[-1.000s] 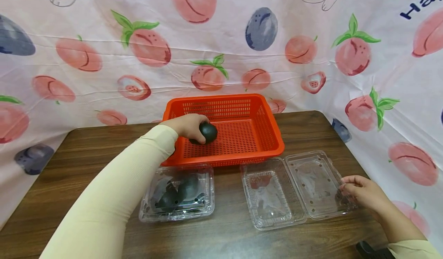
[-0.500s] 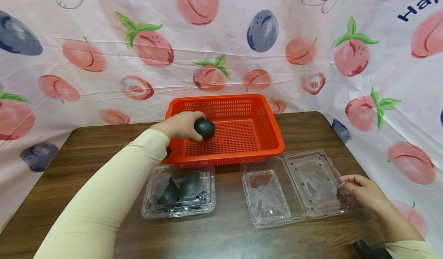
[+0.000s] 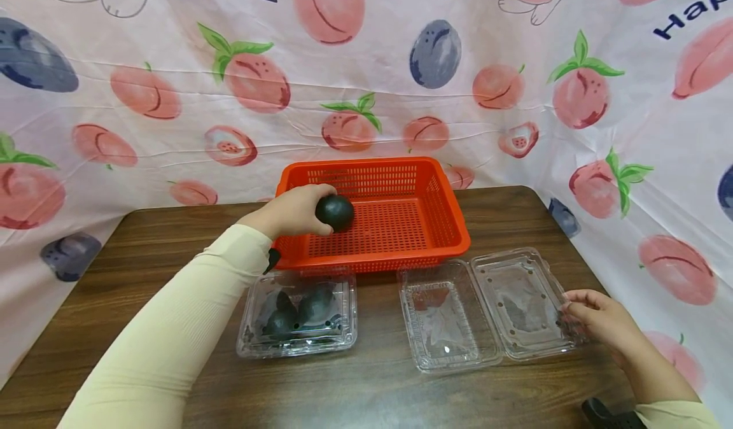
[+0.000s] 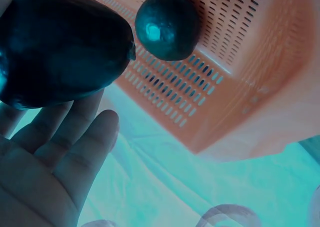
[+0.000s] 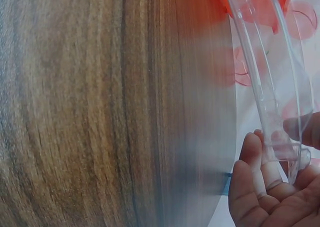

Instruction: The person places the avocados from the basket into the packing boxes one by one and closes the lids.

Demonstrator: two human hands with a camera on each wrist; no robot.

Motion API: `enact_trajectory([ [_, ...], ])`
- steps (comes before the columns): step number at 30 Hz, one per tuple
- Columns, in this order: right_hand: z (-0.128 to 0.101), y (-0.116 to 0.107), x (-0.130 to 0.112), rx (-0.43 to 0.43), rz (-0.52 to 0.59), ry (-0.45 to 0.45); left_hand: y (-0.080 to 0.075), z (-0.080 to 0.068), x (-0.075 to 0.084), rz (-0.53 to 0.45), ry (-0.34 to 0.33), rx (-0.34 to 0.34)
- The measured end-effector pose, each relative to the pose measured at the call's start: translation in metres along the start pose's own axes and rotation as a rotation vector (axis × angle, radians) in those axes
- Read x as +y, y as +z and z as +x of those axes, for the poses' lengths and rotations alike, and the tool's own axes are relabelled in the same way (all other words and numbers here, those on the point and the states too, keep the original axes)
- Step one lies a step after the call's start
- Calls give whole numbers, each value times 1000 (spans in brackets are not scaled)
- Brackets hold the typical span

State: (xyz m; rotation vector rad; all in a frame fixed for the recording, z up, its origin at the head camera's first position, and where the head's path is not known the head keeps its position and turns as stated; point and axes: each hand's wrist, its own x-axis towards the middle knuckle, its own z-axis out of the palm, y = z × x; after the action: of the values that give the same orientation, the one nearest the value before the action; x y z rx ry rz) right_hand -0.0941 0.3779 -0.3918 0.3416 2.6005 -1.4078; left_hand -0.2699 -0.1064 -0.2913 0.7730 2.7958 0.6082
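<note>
L hand (image 3: pixel 292 212) gripping dark avocado (image 3: pixel 335 212) over orange basket (image 3: pixel 452 225), drifted slightly back-left since 1 s ago, not released. R hand (image 3: pixel 601 321) pinches open clamshell lid (image 3: pixel 523 302) on desk, unchanged.

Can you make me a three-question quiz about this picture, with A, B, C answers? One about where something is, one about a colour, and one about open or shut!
1. Where is the left hand holding the dark round fruit?
A. over the basket
B. under the table
C. inside the closed box

2. What colour is the slotted plastic basket?
A. blue
B. orange-red
C. yellow

3. The clear plastic clamshell box by the right hand is
A. taped shut
B. crushed flat
C. open and empty

Answers: 1 A, basket floor shows below the fruit. 2 B, plainly orange-red. 3 C, its lid lies flat beside the tray.
</note>
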Motion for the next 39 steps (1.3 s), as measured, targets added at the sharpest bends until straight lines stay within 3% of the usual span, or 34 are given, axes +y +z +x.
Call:
enact_trajectory([
  [24,-2,1,2,12,38,-59,7,-25,25,59,26,85],
  [39,-2,0,1,3,48,-59,17,-34,44,41,105,226],
])
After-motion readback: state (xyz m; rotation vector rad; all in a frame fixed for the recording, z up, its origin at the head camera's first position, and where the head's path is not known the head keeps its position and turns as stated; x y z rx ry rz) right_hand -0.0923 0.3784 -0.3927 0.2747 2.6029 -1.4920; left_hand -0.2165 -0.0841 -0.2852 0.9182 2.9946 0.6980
